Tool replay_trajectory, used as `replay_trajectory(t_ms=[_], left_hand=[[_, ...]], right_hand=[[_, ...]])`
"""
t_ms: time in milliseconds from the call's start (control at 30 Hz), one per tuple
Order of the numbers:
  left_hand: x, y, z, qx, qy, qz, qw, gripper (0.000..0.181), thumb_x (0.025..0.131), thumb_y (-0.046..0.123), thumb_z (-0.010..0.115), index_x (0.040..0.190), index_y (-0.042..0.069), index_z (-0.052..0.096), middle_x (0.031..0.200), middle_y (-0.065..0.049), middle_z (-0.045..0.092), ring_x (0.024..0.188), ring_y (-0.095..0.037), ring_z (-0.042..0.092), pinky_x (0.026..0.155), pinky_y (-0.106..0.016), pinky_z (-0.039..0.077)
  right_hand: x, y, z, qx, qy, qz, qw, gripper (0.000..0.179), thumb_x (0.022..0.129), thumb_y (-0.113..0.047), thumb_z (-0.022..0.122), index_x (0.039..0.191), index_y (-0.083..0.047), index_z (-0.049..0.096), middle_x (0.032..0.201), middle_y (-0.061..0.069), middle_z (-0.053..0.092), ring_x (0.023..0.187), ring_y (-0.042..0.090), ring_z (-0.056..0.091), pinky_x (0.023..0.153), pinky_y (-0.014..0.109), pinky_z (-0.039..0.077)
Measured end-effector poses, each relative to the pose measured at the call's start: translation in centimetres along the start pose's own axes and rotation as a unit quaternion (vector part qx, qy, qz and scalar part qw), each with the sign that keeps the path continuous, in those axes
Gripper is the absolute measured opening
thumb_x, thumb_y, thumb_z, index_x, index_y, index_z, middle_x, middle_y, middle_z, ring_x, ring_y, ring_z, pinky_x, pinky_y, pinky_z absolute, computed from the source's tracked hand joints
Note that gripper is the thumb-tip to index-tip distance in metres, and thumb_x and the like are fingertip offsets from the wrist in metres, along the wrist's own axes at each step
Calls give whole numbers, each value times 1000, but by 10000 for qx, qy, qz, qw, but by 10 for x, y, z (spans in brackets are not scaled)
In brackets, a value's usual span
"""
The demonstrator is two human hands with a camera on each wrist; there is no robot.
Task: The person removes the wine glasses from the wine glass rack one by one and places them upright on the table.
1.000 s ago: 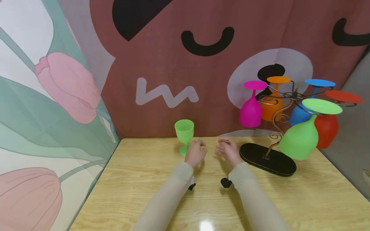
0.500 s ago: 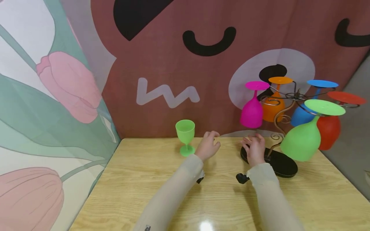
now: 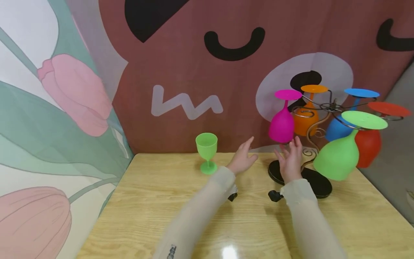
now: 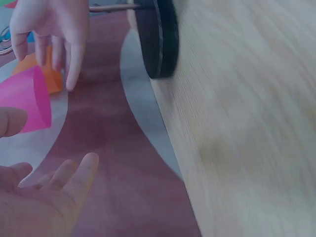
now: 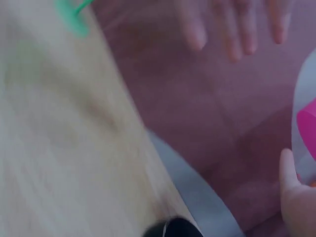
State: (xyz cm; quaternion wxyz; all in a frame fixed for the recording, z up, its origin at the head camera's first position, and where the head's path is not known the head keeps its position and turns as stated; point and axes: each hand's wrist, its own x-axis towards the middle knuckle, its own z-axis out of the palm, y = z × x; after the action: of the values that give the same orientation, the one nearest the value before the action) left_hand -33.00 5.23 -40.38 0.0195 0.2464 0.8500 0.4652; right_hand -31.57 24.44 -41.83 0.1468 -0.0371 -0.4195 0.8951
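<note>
A magenta goblet (image 3: 282, 124) hangs upside down by its foot from the left arm of a bronze wire rack (image 3: 310, 133). Just under its rim, at the right, is my right hand (image 3: 291, 160), with fingers spread upward and nothing held. My left hand (image 3: 242, 158) hovers left of the rack, fingers stretched out and holding nothing. In the left wrist view, the magenta goblet (image 4: 29, 101) lies between both hands, apart from the left fingers (image 4: 81, 180). A light green goblet (image 3: 207, 147) stands upright on the table to the left.
Orange (image 3: 305, 124), blue (image 3: 339, 127), red (image 3: 368, 147) and second green (image 3: 337, 158) goblets also hang inverted on the rack. Its black oval base (image 3: 318, 183) stands on the wooden table (image 3: 155, 208). A printed curtain (image 3: 181, 54) hangs behind the table.
Both hands have moved right, away from the standing green goblet and toward the rack. The right hand has risen below the magenta goblet. Fingers of both hands have straightened. The goblets have stayed put.
</note>
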Motion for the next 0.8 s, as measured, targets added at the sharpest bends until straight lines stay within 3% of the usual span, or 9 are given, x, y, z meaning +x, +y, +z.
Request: replay_trajectory(t_ms=[100, 233, 367, 500, 800], left_hand=[[2, 4, 4, -408, 5, 4, 9992, 71, 102, 17, 57, 163, 16, 20, 163, -14, 27, 141, -30, 44, 113, -34, 41], [5, 7, 8, -618, -28, 3, 9981, 69, 104, 21, 56, 163, 17, 19, 164, -14, 26, 143, -30, 42, 113, -32, 40], [10, 15, 10, -699, -54, 53, 9975, 69, 105, 25, 56, 163, 17, 20, 165, -11, 25, 144, -29, 40, 113, -30, 40], [15, 24, 12, -766, -68, 93, 9970, 69, 104, 26, 57, 163, 19, 21, 165, -10, 25, 145, -26, 38, 113, -30, 38], [23, 35, 17, -1465, -111, 125, 9891, 71, 103, 16, 59, 163, 12, 19, 166, -11, 22, 146, -25, 38, 113, -25, 38]], right_hand=[[2, -6, 0, 1147, 10, 426, 9925, 55, 110, -34, 40, 158, -41, 14, 164, -19, 11, 144, 19, 27, 122, 41, 24], [6, -9, -1, 1884, 36, 668, 9798, 43, 108, -30, 48, 148, -34, 34, 158, -19, 24, 137, 20, 38, 120, 39, 28], [10, -7, 0, 2215, 149, 690, 9726, 24, 105, -24, 55, 129, -21, 51, 146, -11, 37, 128, 21, 48, 118, 40, 32], [12, -5, 2, 2482, 238, 658, 9662, 13, 104, -20, 57, 115, -15, 57, 134, -7, 45, 121, 18, 51, 117, 39, 35], [12, -4, 6, 2751, 546, 668, 9575, 15, 100, -14, 62, 113, -14, 54, 129, -4, 49, 120, 17, 52, 102, 36, 52]])
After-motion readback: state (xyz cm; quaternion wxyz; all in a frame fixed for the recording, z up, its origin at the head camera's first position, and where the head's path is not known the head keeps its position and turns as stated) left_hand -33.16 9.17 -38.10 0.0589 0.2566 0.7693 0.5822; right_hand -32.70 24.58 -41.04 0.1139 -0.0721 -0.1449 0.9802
